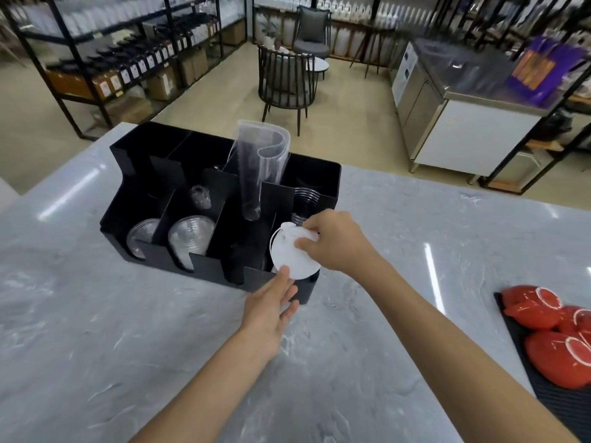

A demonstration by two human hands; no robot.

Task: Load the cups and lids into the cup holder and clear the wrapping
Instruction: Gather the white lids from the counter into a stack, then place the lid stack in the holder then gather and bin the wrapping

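Observation:
A black cup holder (134,145) with several compartments stands on the marble counter. My right hand (332,241) grips a stack of white lids (292,252) at the holder's front right slot. My left hand (271,305) is below, fingers apart, one fingertip touching the lids' lower edge. Clear dome lids (190,239) and another clear stack (140,236) fill the two front left slots. An upright clear plastic wrapping sleeve (260,167) stands in a middle compartment. Stacked clear cups (305,201) lie in the back right compartment. A small crumpled piece of wrapping (200,196) sits in a middle slot.
Red cups (556,359) rest on a black ridged mat (563,407) at the counter's right edge. The grey marble counter (96,330) spreads around the holder. Beyond it are chairs (284,81), shelves of bottles and a steel fridge unit (463,123).

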